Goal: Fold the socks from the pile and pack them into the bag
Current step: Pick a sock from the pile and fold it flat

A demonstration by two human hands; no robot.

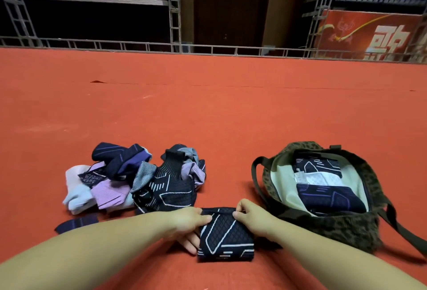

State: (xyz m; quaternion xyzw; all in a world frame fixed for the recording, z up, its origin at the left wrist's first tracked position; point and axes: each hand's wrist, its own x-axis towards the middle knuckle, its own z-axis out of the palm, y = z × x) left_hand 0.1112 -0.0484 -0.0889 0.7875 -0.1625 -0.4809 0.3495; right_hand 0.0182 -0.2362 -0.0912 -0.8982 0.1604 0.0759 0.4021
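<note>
A folded dark sock [225, 235] with white line pattern lies on the red carpet in front of me. My left hand [188, 225] holds its left edge, thumb on top and fingers beneath. My right hand [250, 217] pinches its upper right corner. The sock pile [136, 179], dark, lilac, pale blue and grey, sits to the left behind my hands. The open leopard-print bag [360, 229] lies to the right, with folded dark socks [328, 197] inside on its pale lining.
One dark purple-striped sock [77, 222] lies apart, at the left, in front of the pile. The bag's dark strap [257, 179] loops toward the folded sock. Red carpet [208, 109] stretches far ahead to a metal railing [138, 45].
</note>
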